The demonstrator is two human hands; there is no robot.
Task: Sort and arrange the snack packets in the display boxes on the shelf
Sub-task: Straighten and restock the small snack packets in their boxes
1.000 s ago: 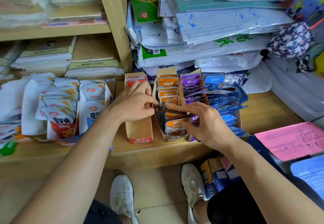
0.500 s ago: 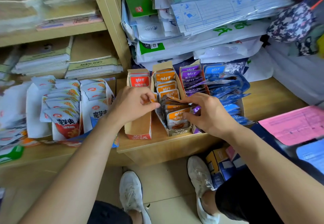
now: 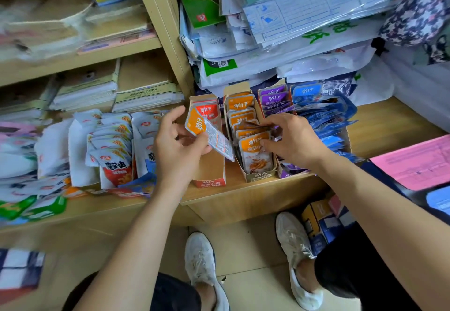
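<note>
Several narrow display boxes stand side by side on the wooden shelf (image 3: 248,190). The red box (image 3: 210,173) on the left is nearly bare, with red packets only at its back. My left hand (image 3: 179,149) holds an orange packet (image 3: 208,134) above that red box, back side showing. The orange box (image 3: 259,175) beside it is full of orange packets. My right hand (image 3: 293,140) rests on those orange packets, fingers spreading them, and pinches a small purple packet (image 3: 277,133). Purple packets (image 3: 274,99) and blue packets (image 3: 326,113) fill the boxes to the right.
A heap of white and red snack packets (image 3: 109,145) lies on the shelf to the left. Stacked envelopes and plastic mailers (image 3: 280,43) pile up behind the boxes. Pink paper (image 3: 414,162) lies at the right. My feet and small boxes (image 3: 323,225) are on the floor below.
My left hand has drawn an orange packet out of the orange box and lifted it over the red box. My right hand stays on the orange packets.
</note>
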